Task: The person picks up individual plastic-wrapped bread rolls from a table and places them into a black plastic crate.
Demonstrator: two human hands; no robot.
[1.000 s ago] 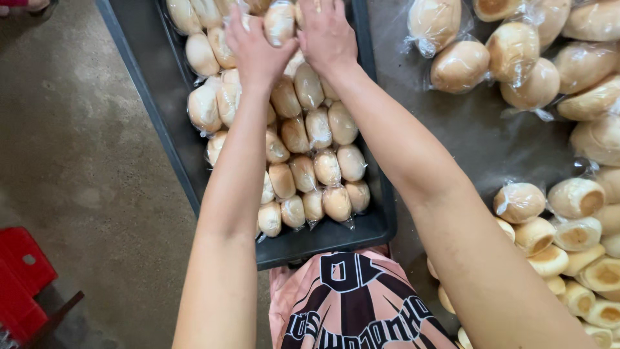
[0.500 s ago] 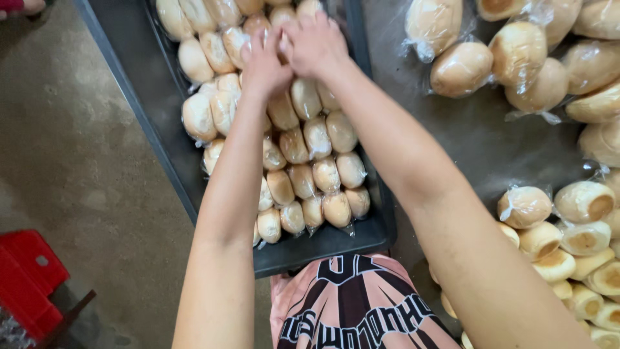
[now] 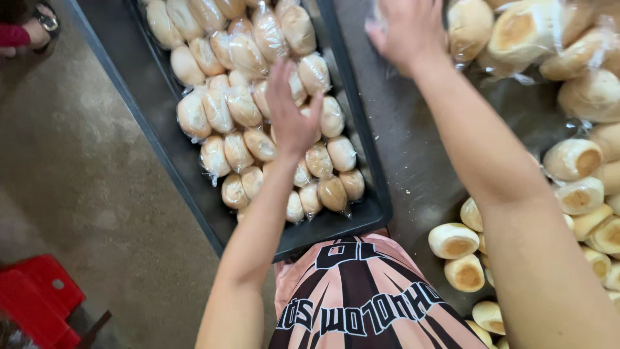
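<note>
Since the earlier frame the right hand (image 3: 408, 29) has left the tray and swung across to the table on the right, while the left hand (image 3: 292, 110) has drawn back a little and now hovers alone over the buns. At far left a red stool (image 3: 39, 300) stands on the concrete floor, and another person's hand (image 3: 29, 29) is cut off at the top corner. The dark tray (image 3: 194, 187) holds wrapped buns (image 3: 245, 106) packed tightly in rows, probably so that as many fit as possible; its far end runs out of view. The left hand is spread flat with fingers loosely open, holding nothing, just above the middle rows. The right hand reaches toward a bagged bun (image 3: 526, 32) near the table's top edge; its fingers are partly hidden and blurred, so I cannot tell whether it grips the plastic or only touches it. Farther right, unwrapped buns (image 3: 455, 240) lie loose on the steel table (image 3: 407, 168), many cut off by the frame.
</note>
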